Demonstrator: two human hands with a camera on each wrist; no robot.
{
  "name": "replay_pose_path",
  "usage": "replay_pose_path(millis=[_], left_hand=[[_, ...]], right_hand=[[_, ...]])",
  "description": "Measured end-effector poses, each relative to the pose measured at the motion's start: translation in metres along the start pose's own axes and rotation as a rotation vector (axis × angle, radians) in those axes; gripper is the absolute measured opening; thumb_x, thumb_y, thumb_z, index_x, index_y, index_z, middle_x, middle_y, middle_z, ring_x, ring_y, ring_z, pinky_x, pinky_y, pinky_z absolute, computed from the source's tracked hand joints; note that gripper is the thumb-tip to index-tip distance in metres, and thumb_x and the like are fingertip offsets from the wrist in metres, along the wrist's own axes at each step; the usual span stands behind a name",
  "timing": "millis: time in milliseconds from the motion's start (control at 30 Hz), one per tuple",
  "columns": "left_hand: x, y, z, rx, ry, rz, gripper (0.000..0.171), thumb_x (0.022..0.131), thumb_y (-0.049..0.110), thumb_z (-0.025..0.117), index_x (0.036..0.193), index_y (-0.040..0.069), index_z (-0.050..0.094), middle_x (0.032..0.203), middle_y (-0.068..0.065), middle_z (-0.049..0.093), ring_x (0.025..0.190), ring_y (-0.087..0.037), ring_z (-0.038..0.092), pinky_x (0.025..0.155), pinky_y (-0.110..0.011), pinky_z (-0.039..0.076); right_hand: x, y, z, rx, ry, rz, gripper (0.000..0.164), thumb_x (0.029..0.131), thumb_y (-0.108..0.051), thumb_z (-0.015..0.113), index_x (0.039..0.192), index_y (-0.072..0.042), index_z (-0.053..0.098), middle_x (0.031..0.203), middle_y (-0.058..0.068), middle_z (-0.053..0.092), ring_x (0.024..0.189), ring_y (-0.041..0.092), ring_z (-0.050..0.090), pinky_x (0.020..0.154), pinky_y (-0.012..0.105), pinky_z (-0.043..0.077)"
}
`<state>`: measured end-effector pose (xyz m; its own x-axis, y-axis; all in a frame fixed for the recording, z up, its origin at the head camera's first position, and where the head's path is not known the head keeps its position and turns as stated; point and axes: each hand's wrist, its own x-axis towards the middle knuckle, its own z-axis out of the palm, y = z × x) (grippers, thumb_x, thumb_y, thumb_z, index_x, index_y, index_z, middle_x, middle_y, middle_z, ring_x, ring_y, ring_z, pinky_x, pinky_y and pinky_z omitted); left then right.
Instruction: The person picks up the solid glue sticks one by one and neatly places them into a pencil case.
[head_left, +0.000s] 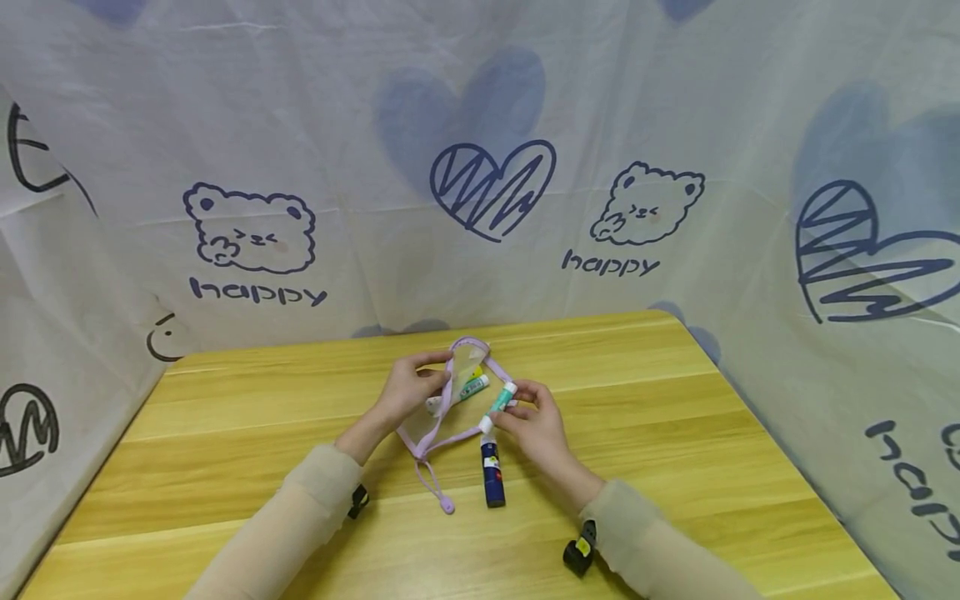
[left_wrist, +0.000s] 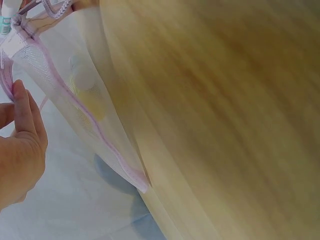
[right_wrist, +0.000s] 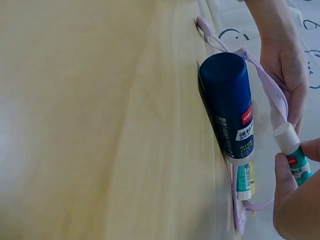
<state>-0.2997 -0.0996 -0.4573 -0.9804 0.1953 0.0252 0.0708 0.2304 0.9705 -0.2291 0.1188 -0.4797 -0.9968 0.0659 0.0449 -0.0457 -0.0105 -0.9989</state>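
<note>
**Both hands at a mesh pouch near the middle of the table**

From the head view, we see a clear mesh pouch (head_left: 459, 392) with lilac trim lying near the middle of the wooden table (head_left: 675, 433), closer to its far edge than to the near one. Its mouth is pulled open into a loop of lilac binding, and a lilac zip pull trails toward the near edge. Our left hand (head_left: 408, 390) pinches the pouch's rim between thumb and fingertips. Our right hand (head_left: 534, 421) pinches a small teal-and-white stick (head_left: 500, 402) at the pouch's open edge. A second tube (head_left: 467, 389) with a green and yellow label lies inside the pouch. A dark blue glue stick (head_left: 492, 472) lies on the table just beside the pouch, its white end toward it.

From the left wrist view, we see the pouch (left_wrist: 75, 100) as translucent white netting bordered in pale lilac, with a yellowish shape showing through. The left hand's (left_wrist: 20, 155) fingers lie pressed together against the trim.

From the right wrist view, the glue stick (right_wrist: 229, 107) lies against the lilac trim (right_wrist: 272, 97), and our right hand (right_wrist: 295, 197) grips the teal stick (right_wrist: 294, 157) between thumb and finger.
</note>
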Motion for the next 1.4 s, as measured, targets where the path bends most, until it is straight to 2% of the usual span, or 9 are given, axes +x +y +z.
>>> replay_pose_path(millis=[233,500,767,1067,1400], left_hand=[[0.001,-0.002,0.001,0.000,-0.001,0.011,0.040,0.101,0.001,0.063,0.140,-0.003,0.063,0.125,-0.028,0.069,0.100,-0.025,0.074,0.085,-0.033,0.063],[0.001,-0.003,0.001,-0.017,-0.005,0.004,0.040,0.101,0.001,0.063,0.141,-0.002,0.062,0.123,-0.029,0.069,0.102,-0.028,0.074,0.086,-0.034,0.063],[-0.001,0.001,0.000,0.002,-0.008,0.012,0.040,0.101,0.002,0.063,0.141,-0.002,0.062,0.130,-0.029,0.066,0.103,-0.030,0.074,0.085,-0.035,0.064],[0.001,-0.001,0.002,0.002,-0.011,0.020,0.039,0.101,0.002,0.063,0.140,-0.001,0.063,0.131,-0.027,0.067,0.105,-0.031,0.073,0.085,-0.034,0.064],[0.003,-0.001,0.001,0.008,-0.025,0.025,0.040,0.101,0.002,0.063,0.142,-0.001,0.062,0.132,-0.029,0.065,0.104,-0.032,0.074,0.084,-0.032,0.063]], right_hand=[[0.010,0.005,0.008,0.070,0.026,0.043,0.060,0.086,0.006,0.076,0.139,0.007,0.046,0.128,0.023,0.053,0.095,0.017,0.065,0.079,0.023,0.061],[0.023,0.009,0.017,0.063,0.038,0.091,0.063,0.086,0.004,0.076,0.141,0.006,0.045,0.129,0.025,0.053,0.098,0.022,0.063,0.081,0.025,0.061],[0.035,0.013,0.027,0.104,0.068,0.131,0.061,0.084,0.010,0.076,0.137,0.007,0.046,0.124,0.025,0.057,0.090,0.021,0.064,0.078,0.026,0.062],[0.043,0.019,0.031,0.022,0.097,0.173,0.055,0.085,0.008,0.078,0.132,0.003,0.051,0.120,0.020,0.059,0.095,0.022,0.063,0.081,0.025,0.062],[0.050,0.017,0.032,-0.090,0.089,0.162,0.046,0.086,0.005,0.079,0.125,0.008,0.056,0.105,0.018,0.063,0.085,0.019,0.064,0.078,0.028,0.064]])
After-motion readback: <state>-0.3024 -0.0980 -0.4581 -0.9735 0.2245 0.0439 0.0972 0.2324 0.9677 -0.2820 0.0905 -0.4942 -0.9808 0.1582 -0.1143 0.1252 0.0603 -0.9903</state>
